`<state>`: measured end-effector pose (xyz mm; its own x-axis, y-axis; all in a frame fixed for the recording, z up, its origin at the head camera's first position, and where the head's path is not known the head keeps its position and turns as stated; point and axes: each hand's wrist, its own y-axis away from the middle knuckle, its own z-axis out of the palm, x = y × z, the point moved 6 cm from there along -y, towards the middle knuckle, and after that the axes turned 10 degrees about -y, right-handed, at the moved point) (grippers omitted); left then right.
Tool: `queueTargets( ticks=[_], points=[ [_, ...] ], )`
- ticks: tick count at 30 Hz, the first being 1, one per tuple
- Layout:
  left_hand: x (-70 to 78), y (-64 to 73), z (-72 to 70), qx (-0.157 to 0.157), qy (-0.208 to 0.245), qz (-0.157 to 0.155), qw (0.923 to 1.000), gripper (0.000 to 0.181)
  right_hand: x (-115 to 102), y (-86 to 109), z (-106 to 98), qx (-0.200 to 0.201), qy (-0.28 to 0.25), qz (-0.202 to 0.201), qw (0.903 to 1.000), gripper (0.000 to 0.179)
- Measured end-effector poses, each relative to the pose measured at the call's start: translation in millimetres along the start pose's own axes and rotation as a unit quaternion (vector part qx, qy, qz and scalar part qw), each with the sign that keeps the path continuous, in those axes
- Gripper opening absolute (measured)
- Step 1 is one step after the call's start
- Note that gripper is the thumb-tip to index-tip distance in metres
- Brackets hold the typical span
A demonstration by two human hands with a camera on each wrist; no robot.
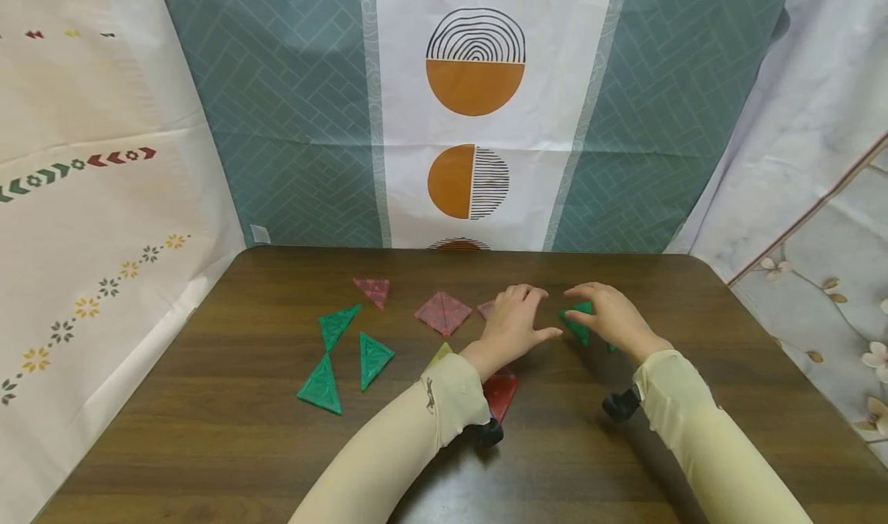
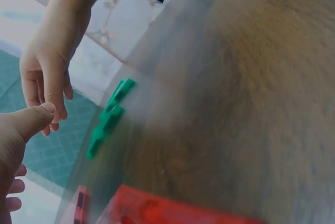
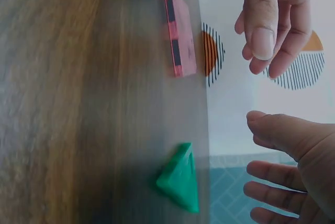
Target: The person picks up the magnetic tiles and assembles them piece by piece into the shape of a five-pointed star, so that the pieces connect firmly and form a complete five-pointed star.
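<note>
My left hand (image 1: 509, 325) hovers over the table with its fingers loosely bent and nothing in them. Partly hidden under it lie a pink triangular magnetic tile (image 1: 486, 309) and a red tile (image 1: 501, 393). My right hand (image 1: 616, 320) faces it across a small gap, also holding nothing. Beneath the right hand is a green triangular tile (image 1: 577, 325), with a bit of another green tile (image 1: 611, 347) showing beside it. In the right wrist view, a pink tile (image 3: 180, 33) with dark strips along its edge stands out beyond a green one (image 3: 180, 179).
Several green triangular tiles (image 1: 336, 327) lie at the left of the wooden table (image 1: 229, 416). Farther back are a pink triangle (image 1: 375, 290) and two pink triangles forming a diamond (image 1: 443, 314). A yellow tile (image 1: 442, 352) peeks out by the left sleeve. Printed cloth hangs behind the table.
</note>
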<state>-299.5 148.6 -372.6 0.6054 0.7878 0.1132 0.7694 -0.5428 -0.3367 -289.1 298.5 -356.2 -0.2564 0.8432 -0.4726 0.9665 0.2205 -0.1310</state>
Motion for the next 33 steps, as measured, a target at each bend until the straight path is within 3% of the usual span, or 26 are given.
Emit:
queueTargets(
  ticks=[8, 25, 33],
  points=[
    [12.1, -7.4, 14.6, -0.023, -0.01, -0.003, 0.9997, 0.065, 18, 5.8, -5, 0.012, 0.02, 0.023, 0.9995, 0.042],
    [28.8, -16.8, 36.1, -0.044, 0.007, -0.009, 0.999, 0.065, 51, 19.5, -7, -0.001, 0.035, 0.072, 0.9968, 0.049],
    [41.2, -20.3, 44.7, -0.061, -0.011, -0.002, 0.9981, 0.066, 64, 22.5, -4, -0.014, 0.036, 0.09, 0.9952, 0.053]
  ],
)
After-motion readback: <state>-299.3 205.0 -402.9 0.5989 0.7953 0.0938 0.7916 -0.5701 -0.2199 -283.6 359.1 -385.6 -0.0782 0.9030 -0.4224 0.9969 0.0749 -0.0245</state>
